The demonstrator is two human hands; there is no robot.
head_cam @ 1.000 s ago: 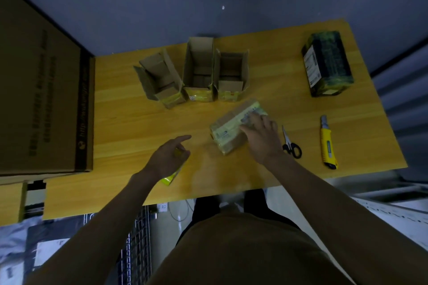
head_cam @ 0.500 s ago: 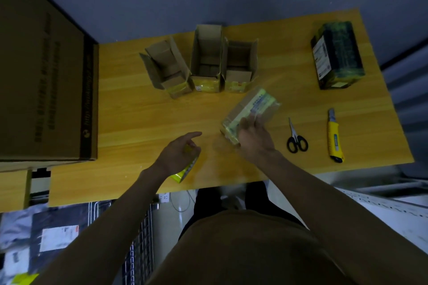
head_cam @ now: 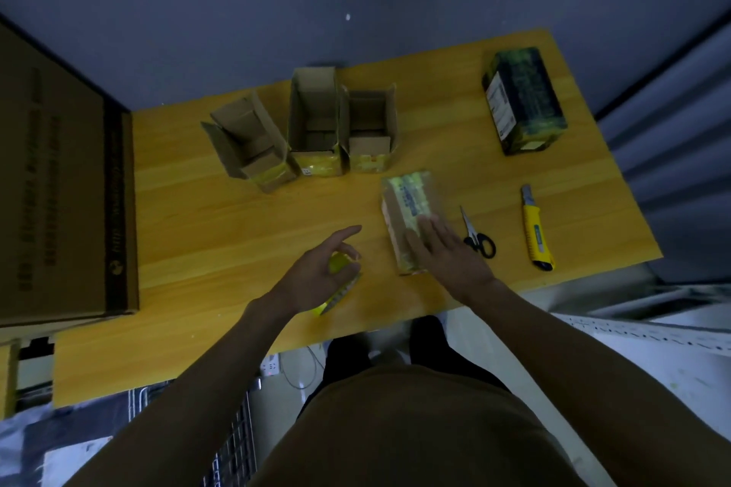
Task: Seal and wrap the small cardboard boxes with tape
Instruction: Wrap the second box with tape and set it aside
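A small closed cardboard box (head_cam: 407, 206) wrapped in yellow-printed tape lies on the wooden table (head_cam: 221, 225), lengthwise away from me. My right hand (head_cam: 443, 253) rests flat on its near end, fingers straight. My left hand (head_cam: 320, 273) holds a yellow tape roll (head_cam: 336, 289) just above the table, left of the box, with the forefinger stretched out. Three open small boxes stand in a row further back: left box (head_cam: 253, 146), middle box (head_cam: 316, 123), right box (head_cam: 372, 130).
Black-handled scissors (head_cam: 476, 235) lie just right of the taped box, and a yellow utility knife (head_cam: 536, 227) lies further right. A dark wrapped parcel (head_cam: 522, 99) sits at the back right. A large cardboard carton (head_cam: 59, 178) fills the left side.
The taped box has turned from a slant to pointing straight away from me. My right hand slid to its near end. My left hand with the roll moved slightly right.
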